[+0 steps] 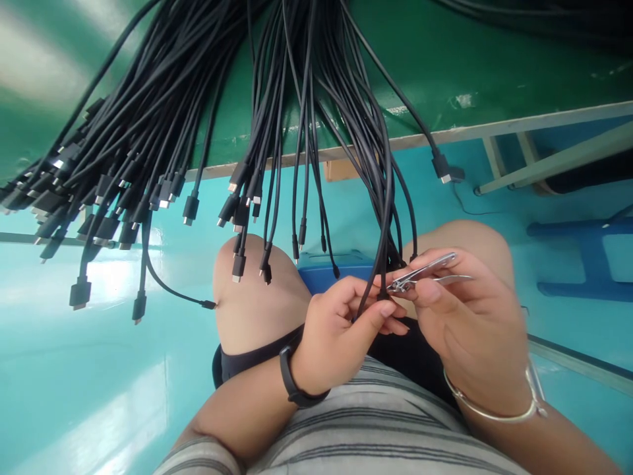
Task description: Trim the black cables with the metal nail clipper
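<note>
Between thumb and fingers, my left hand (341,330) pinches the end of a black cable (382,224) that hangs down from the table. My right hand (465,323) is closed around a silver nail clipper (425,270), its lever raised. The clipper's jaws touch or sit right beside the cable's connector (383,295); fingers partly hide the exact contact. More black cables (356,119) of the same bundle hang just behind both hands, some of their ends hidden by the fingers.
A green table (475,79) with a pale edge carries the cables. A large bundle of cables (163,112) hangs over the edge at left, plugs dangling. One single cable plug (440,165) hangs at right. Below are my knees, a blue stool frame (583,257) and a turquoise floor (99,356).
</note>
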`<state>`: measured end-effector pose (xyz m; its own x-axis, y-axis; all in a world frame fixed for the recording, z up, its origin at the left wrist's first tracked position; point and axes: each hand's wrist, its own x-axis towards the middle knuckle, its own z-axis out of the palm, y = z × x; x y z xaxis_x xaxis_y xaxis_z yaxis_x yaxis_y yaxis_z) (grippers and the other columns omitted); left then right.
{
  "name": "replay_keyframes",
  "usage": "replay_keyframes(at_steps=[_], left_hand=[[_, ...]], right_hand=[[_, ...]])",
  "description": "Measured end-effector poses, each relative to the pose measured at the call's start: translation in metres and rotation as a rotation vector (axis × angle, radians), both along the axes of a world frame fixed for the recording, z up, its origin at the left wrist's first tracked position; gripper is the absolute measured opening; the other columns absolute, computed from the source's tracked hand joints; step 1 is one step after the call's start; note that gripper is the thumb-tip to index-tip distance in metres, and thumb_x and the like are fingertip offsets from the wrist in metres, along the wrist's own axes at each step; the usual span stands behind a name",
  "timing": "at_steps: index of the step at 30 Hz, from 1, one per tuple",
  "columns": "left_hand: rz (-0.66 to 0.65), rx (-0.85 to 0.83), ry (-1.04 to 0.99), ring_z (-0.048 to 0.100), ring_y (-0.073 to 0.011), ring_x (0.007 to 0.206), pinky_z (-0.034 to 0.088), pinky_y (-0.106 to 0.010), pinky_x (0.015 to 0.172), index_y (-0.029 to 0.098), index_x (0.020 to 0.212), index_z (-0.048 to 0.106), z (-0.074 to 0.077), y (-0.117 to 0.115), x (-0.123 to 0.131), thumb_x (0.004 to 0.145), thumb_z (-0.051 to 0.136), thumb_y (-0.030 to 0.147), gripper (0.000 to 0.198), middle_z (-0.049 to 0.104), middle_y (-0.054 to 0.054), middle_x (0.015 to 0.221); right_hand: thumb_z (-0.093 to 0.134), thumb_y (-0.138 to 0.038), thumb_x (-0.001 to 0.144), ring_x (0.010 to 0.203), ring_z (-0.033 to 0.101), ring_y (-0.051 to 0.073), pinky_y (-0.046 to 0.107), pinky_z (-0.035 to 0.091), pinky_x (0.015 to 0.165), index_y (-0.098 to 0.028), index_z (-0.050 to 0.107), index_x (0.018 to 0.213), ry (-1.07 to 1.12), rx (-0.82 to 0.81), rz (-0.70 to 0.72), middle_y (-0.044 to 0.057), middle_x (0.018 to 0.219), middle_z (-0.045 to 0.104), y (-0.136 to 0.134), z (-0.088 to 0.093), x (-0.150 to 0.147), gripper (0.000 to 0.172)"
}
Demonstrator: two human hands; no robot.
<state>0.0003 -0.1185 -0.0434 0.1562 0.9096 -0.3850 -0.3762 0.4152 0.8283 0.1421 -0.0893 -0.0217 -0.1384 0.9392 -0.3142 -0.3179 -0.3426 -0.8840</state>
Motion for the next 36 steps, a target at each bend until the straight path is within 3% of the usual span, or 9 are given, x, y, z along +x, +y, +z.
replay_keyframes(at_steps=[6,19,27,30,33,36], left_hand=[[0.006,0.008,-0.04,0.074,-0.0136,0.066,0.059,-0.022,0.063,0.017,0.087,0.059,0.0,0.0,0.001,0.089,0.066,0.027,0.012,0.078,-0.003,0.083],[-0.004,-0.055,-0.021,0.074,-0.0155,0.066,0.06,-0.023,0.062,0.016,0.087,0.061,0.002,0.001,0.003,0.087,0.068,0.032,0.017,0.077,-0.005,0.082],[0.037,-0.212,-0.108,0.074,-0.0178,0.061,0.058,-0.021,0.055,0.018,0.07,0.049,0.002,0.002,0.007,0.065,0.087,0.025,0.039,0.07,0.002,0.062],[0.033,-0.201,-0.1,0.074,-0.0173,0.063,0.056,-0.019,0.055,0.017,0.071,0.05,0.003,0.003,0.006,0.073,0.082,0.028,0.033,0.073,-0.002,0.066],[-0.013,-0.067,-0.114,0.075,-0.0178,0.072,0.059,-0.022,0.062,0.015,0.088,0.058,0.003,0.002,0.004,0.087,0.068,0.031,0.019,0.077,-0.008,0.085],[-0.064,0.032,-0.095,0.075,-0.0205,0.082,0.061,-0.028,0.067,0.016,0.101,0.061,0.001,-0.001,0.004,0.096,0.053,0.034,0.021,0.076,-0.01,0.098]], right_hand=[[0.064,-0.019,0.089,0.058,0.066,0.017,0.031,0.057,0.045,-0.025,0.065,0.095,0.002,0.003,0.007,0.004,0.087,0.073,0.0,0.0,-0.001,0.009],[0.066,-0.027,0.089,0.075,0.07,0.02,0.029,0.058,0.051,-0.028,0.064,0.096,-0.195,0.024,-0.051,0.001,0.086,0.071,-0.004,-0.01,0.004,0.008],[0.068,-0.028,0.088,0.079,0.072,0.018,0.029,0.059,0.065,-0.027,0.065,0.094,-0.185,0.007,-0.075,-0.001,0.084,0.071,0.001,-0.007,0.001,0.006],[0.069,-0.03,0.086,0.068,0.071,0.019,0.029,0.057,0.052,-0.026,0.064,0.092,-0.046,-0.038,-0.035,0.001,0.081,0.073,0.006,-0.005,0.0,0.009],[0.069,-0.03,0.085,0.052,0.064,0.018,0.028,0.052,0.037,-0.026,0.063,0.09,0.084,-0.068,0.021,0.001,0.077,0.072,0.01,-0.004,0.001,0.009],[0.068,-0.028,0.086,0.059,0.067,0.019,0.03,0.055,0.039,-0.026,0.063,0.092,0.088,-0.073,0.025,0.001,0.08,0.073,0.011,-0.005,0.004,0.007]])
